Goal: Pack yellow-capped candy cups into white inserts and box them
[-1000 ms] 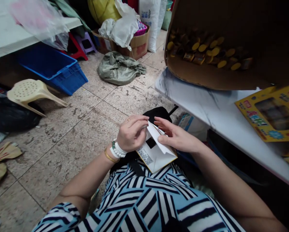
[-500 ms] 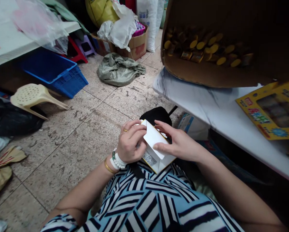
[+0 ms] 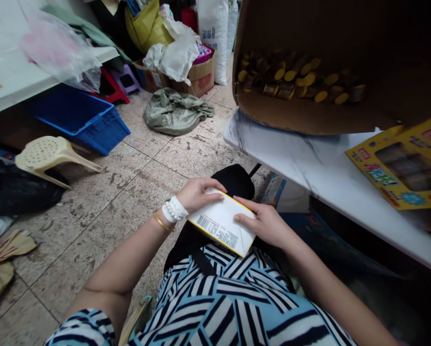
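Observation:
Over my lap I hold a small carton (image 3: 220,217), its white panel with a printed barcode facing up and yellow showing along its edges. My left hand (image 3: 203,194) grips the carton's far left end, thumb on top and fingers beyond the edge. On the right end, my right hand (image 3: 260,220) holds it with thumb on the white panel and fingers over the far edge. The panel lies flat. What is inside the carton is hidden.
At right a marbled table (image 3: 273,154) carries a large cardboard box (image 3: 298,122) with small yellow-lidded cups and a yellow windowed box (image 3: 379,166). On the left stand a cream stool (image 3: 44,151) and a blue crate (image 3: 107,127). A grey-green sack (image 3: 175,113) lies on the floor.
The carton's raised white flap is now down flat. My left hand has shifted from the flap's edge to the carton's left end, and the barcode side has turned upward.

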Motion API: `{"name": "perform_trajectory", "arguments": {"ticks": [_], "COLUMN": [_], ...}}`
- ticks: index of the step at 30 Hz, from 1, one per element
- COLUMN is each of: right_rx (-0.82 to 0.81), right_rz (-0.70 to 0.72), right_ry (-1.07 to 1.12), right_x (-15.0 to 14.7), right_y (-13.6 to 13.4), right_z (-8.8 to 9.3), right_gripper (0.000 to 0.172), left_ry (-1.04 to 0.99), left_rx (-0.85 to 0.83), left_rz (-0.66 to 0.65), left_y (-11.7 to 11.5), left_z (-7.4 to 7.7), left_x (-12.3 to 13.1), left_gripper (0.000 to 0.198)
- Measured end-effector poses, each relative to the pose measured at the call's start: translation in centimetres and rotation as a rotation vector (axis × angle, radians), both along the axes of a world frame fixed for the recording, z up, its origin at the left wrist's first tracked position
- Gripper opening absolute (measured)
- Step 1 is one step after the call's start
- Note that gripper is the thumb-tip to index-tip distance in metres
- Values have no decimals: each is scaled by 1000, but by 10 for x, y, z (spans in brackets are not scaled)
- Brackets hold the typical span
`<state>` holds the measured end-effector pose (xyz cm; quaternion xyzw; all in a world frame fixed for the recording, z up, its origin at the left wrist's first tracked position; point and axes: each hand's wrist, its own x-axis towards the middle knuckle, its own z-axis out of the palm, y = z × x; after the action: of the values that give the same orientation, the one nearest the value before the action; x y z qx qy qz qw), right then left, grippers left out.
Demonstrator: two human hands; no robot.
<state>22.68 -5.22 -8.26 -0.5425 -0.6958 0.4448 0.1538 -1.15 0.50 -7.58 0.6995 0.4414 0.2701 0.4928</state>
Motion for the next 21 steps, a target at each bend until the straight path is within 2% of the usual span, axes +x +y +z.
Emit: {"name": "perform_trajectory", "arguments": {"ticks": [2,4,8,12,15,17,18,20,21], "right_rx": [-26,-10,-20,5,30,72,110,216,279], "right_rz": [-70,-104,-60,-111,-128,-126,-120,-92,-66], "right_ry": [49,85,117,84,95,81,62,2,-42], "right_x": [4,5,3,-2,-4,-6,-6,-7,-8], "right_y": [-6,-10,-10,-4,-2,-3,-4,-7,-9], "right_z": [-11,-16,-7,0,-1,-2,-2,-1,0], "right_gripper": [53,53,49,41,40,39,38,38,39], "left_ry": [-41,-80,-99,-44,-3,64,118,261,332], "left_rx": [-65,-121,-166,-86,96,350,500,748,812], "left_rz": [34,57,103,194,342,448,461,379,303], "left_y": [0,-5,-13,-13,-25,-43,-53,-74,-83], "left_z": [-9,-12,-9,-7,-1,7,10,14,14], "left_x": [-3,-6,-9,-5,2,4,5,4,4], "left_gripper": [21,26,33,30,23,20,17,9,9]}}
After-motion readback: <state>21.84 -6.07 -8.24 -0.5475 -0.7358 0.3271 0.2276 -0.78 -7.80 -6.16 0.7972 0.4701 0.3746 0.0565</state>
